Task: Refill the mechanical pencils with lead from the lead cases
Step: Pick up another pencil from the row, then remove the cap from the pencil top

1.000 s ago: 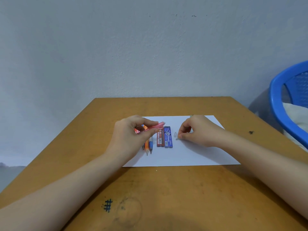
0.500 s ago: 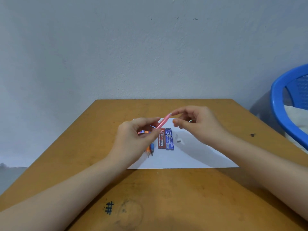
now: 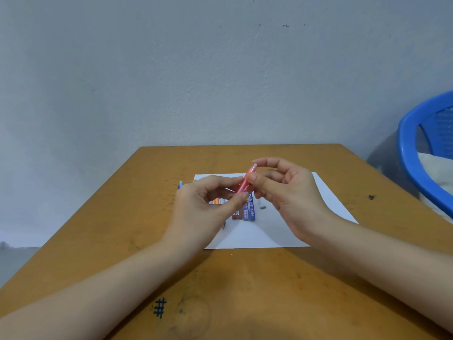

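Though the left hand (image 3: 196, 209) hides most spare pencils (image 3: 217, 201) and the tops of the lead cases (image 3: 251, 211), it pinches the pink pencil (image 3: 244, 185) low, above the paper (image 3: 269, 231); right hand (image 3: 289, 197) pinches its top. Grey bit (image 3: 262, 206) beside cases, unclear; chair (image 3: 411, 163) cut off right.

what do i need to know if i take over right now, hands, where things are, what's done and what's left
Hands: left hand grips the pink pencil low on its barrel; right hand pinches its top end.
Things: red lead case and blue lead case lie side by side on the paper, a small grey piece beside them; other pencils lie behind the left hand.
Done: no lead visibly loaded yet.
Left: likely open pink pencil, feed lead, then the rest.
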`<state>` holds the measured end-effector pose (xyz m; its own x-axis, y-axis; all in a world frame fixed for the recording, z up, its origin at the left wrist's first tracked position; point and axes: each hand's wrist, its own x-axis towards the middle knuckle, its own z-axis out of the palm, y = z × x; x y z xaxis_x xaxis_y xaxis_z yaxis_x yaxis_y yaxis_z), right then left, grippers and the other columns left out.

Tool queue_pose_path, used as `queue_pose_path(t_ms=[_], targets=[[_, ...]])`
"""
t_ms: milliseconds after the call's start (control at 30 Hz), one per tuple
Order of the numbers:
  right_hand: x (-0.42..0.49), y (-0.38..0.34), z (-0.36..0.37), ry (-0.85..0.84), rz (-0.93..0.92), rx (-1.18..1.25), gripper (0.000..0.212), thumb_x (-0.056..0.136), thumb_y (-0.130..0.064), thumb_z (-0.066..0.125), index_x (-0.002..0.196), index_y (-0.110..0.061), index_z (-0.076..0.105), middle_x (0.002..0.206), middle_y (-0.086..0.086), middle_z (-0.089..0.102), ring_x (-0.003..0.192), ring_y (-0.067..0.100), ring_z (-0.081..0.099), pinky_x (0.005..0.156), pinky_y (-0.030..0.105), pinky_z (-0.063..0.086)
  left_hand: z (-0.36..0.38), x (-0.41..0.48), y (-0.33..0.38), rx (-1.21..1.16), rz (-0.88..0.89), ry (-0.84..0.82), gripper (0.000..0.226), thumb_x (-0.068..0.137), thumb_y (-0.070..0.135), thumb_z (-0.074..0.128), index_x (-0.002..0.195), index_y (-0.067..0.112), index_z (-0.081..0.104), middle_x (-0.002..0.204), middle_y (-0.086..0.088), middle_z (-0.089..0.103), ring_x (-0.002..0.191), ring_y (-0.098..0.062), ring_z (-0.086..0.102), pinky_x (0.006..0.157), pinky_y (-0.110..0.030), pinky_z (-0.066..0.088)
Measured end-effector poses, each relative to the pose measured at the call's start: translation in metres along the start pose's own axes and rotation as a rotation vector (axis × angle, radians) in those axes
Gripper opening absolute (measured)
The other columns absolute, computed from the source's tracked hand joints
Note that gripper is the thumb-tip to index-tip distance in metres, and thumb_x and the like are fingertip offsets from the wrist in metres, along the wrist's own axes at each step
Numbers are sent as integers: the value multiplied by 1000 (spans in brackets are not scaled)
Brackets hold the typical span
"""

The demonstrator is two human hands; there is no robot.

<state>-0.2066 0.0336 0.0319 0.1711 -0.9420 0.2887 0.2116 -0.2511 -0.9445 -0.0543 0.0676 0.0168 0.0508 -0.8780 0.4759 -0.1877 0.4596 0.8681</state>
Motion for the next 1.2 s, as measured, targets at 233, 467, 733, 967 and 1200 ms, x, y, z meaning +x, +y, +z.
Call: queue_pose_path(t_ms=[233, 467, 733, 967, 1200], targets=[[14, -12, -11, 96, 44, -13, 14, 80, -1, 68, 92, -7, 65, 64, 3, 68, 58, 15, 58, 57, 20, 48, -9, 8, -8, 153, 13, -21, 15, 86, 17, 67, 92, 30, 71, 87, 12, 73, 84, -3, 65, 76, -26, 54], [36, -8, -38, 95, 258, -280, 10, 81, -1, 70, 90, -3, 68, 63, 6, 67, 52, 13, 57, 52, 18, 48, -24, 25, -24, 528, -107, -52, 27, 95, 27, 54, 120, 29, 63, 121, 12, 60, 115, 0, 50, 91, -20, 43], [37, 5, -44, -6, 448, -572, 7, 78, 2, 72, 83, 1, 68, 59, 11, 66, 40, 14, 53, 44, 19, 47, -26, 29, -41, 1034, -204, -407, 60, 98, 48, 37, 149, 20, 26, 157, 1, 20, 145, -14, 10, 116, -33, 10], [38, 11, -43, -28, 436, -710, 10, 79, -3, 74, 87, -1, 67, 63, 14, 69, 46, 20, 63, 55, 26, 53, -26, 29, -42, 1063, -200, -412, 60, 97, 50, 34, 149, 22, 25, 157, 2, 19, 145, -15, 9, 117, -35, 10], [37, 8, -41, -56, 344, -936, 11, 83, -17, 72, 90, -9, 72, 64, 8, 68, 45, 13, 58, 46, 14, 42, -25, 31, -42, 1074, -198, -413, 60, 97, 50, 34, 149, 22, 24, 157, 1, 19, 145, -16, 10, 117, -36, 10]])
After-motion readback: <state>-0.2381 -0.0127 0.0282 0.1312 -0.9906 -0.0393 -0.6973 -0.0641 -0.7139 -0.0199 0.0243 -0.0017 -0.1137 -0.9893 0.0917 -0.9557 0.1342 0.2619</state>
